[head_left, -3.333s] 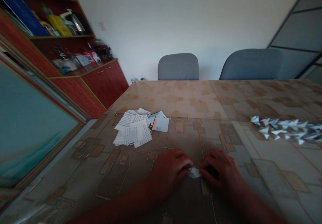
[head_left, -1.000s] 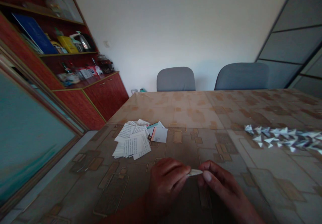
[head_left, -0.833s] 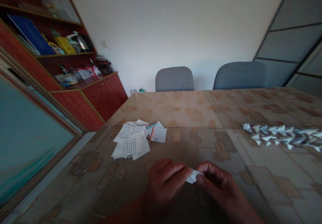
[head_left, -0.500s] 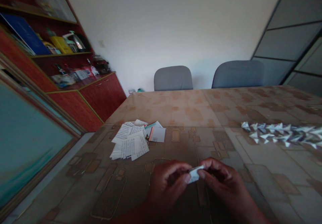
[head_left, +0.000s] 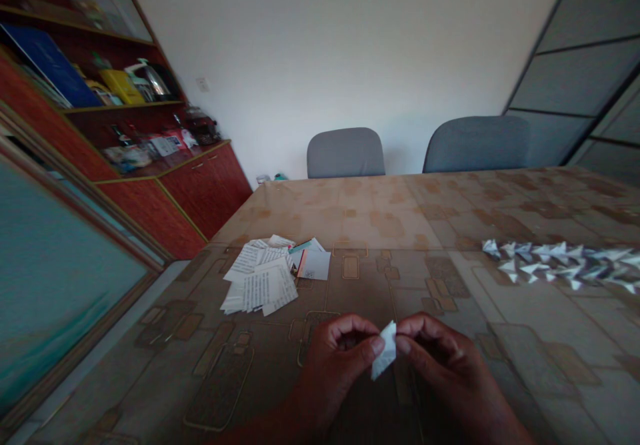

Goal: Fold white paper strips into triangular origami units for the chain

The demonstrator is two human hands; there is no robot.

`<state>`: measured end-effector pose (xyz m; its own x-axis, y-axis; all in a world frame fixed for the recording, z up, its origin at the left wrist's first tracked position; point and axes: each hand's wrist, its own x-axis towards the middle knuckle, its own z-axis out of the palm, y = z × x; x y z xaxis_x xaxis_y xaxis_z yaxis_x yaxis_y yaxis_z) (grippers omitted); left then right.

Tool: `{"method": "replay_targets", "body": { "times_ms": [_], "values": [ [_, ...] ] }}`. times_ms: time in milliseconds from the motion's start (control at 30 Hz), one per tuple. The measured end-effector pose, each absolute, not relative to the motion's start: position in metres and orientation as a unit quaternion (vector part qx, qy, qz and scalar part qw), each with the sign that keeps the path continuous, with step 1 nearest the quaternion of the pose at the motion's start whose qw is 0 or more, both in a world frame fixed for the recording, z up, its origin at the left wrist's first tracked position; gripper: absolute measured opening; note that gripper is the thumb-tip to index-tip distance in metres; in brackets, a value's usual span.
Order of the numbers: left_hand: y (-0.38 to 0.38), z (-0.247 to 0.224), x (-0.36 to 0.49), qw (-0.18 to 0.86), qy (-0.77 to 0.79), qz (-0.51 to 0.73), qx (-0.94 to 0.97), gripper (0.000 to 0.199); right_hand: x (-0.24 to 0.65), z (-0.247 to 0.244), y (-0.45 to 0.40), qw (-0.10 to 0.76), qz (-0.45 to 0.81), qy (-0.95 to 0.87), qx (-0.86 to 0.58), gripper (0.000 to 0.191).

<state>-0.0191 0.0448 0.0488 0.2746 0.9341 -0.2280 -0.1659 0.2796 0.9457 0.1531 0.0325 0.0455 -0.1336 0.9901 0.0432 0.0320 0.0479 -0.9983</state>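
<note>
Toward the lower centre of the frame, the left hand (head_left: 333, 365) and right hand (head_left: 450, 362) pinch 1 small folded paper (head_left: 385, 355) between thumbs and fingers, over the table (head_left: 300, 215). Within the last 0.5 s it has swung from a low slant to a steeper stand, its tip now toward the top of the frame. That suggests turning during folding, the shape perhaps unfinished. Left of centre lies a loose pile of printed sheets (head_left: 265, 282); at the right edge sit pointed paper pieces (head_left: 560, 262), well apart from both hands.
</note>
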Motion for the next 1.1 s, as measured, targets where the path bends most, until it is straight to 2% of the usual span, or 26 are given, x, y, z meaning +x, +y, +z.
{"method": "replay_targets", "body": {
  "times_ms": [367,533,900,1100],
  "values": [
    [0.0433,0.0472,-0.0174,0.648,0.435,0.424,0.459,0.023,0.1539,0.0456,0.0315,0.455,0.462,-0.586,-0.486,0.021],
    [0.0413,0.0492,-0.0166,0.626,0.439,0.431,0.479,0.020,0.1532,0.0480,0.0308,0.447,0.483,-0.579,-0.482,0.026],
    [0.0374,0.0545,-0.0173,0.619,0.442,0.435,0.481,0.026,0.1508,0.0507,0.0300,0.459,0.476,-0.575,-0.482,0.028],
    [0.0386,0.0524,-0.0153,0.632,0.437,0.428,0.476,0.018,0.1514,0.0477,0.0290,0.458,0.494,-0.565,-0.476,0.030]
  ]
}}
